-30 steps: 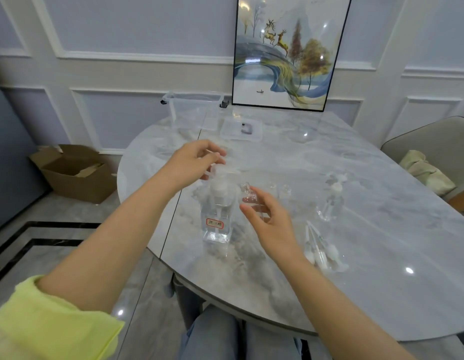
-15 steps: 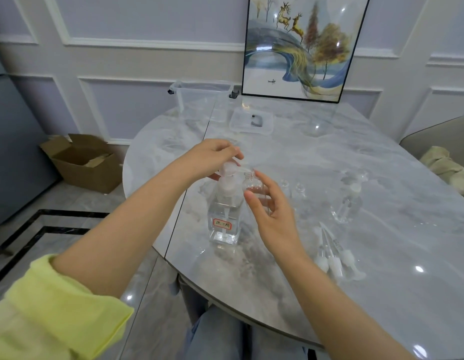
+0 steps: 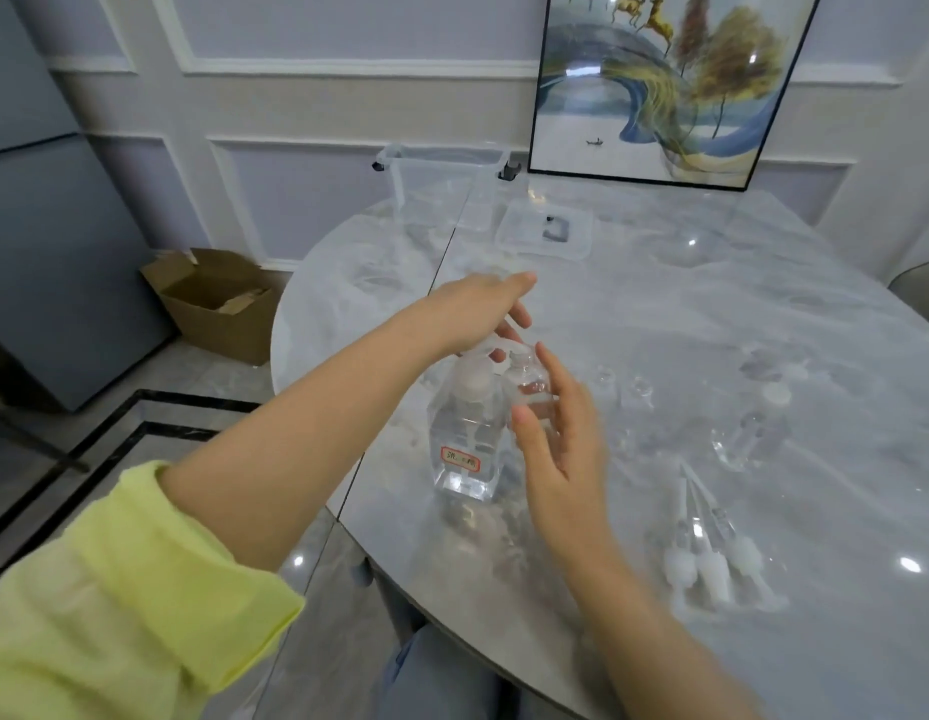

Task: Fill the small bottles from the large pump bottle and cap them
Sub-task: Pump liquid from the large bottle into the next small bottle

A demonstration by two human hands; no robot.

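Clear plastic makes up nearly everything on the marble table (image 3: 659, 324) in the head view, the only view supplied. We note the large pump bottle (image 3: 465, 449) standing upright near the table's near-left edge, with a red-framed label low on its front. Our left hand (image 3: 478, 314) rests on top of its pump head, palm down, fingers extended and fairly straight toward the far side; we record it as pressing on the pump, not gripping it. Directly beside the pump spout, to the right of the left hand, our right hand (image 3: 561, 454) holds a small bottle (image 3: 527, 387) against the large bottle's shoulder, thumb on the near side and fingers curled round the far side. The small bottle's mouth sits just under the spout; we cannot tell its fill level because of motion blur.

To the right of the right hand, two further small bottles (image 3: 626, 387) stand uncapped, and well beyond them a capped spray bottle (image 3: 748, 433). Near the right forearm lie three loose spray caps (image 3: 711, 558) with dip tubes, side by side. Beyond the left hand we see a clear storage box (image 3: 441, 184), its lid (image 3: 545, 233) flat alongside, and a framed picture (image 3: 654, 85) leaning on the wall. On the floor, left of the left arm, sits a cardboard box (image 3: 218, 304).
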